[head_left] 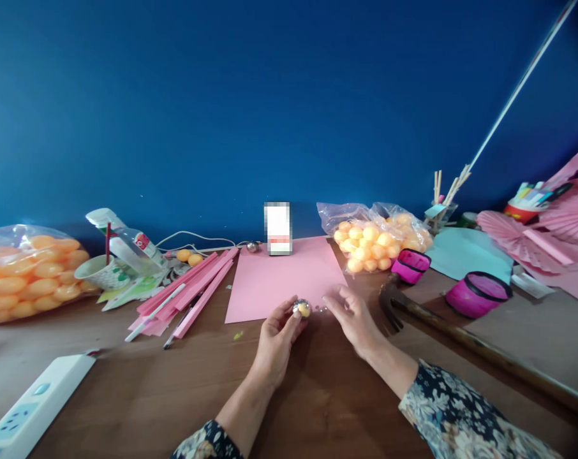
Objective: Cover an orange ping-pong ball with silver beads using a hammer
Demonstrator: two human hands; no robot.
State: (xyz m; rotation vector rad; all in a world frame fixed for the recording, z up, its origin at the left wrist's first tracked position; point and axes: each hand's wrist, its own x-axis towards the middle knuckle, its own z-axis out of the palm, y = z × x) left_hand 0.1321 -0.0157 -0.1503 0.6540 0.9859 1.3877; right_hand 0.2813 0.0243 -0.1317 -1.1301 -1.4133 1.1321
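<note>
My left hand [280, 331] is closed around a shiny silver ball [302, 307] with a yellow-orange patch facing up. The thumb and fingers pinch it just over the front edge of a pink sheet of paper [284, 280]. To the right of the ball is my right hand [353, 319], apart from it, with thumb and fingertips drawn together. Tiny shiny bits show by those fingertips; what they pinch, if anything, is too small to make out. Another silver ball [252, 247] lies at the sheet's back left corner.
Pink paper strips [188, 296] and a bag of orange balls [30, 274] lie left, with a power strip [35, 401] nearer. At right are another ball bag [372, 242], a hammer [461, 338], magenta rings [478, 296] and paper fans [513, 239]. A blue wall [289, 115] stands behind.
</note>
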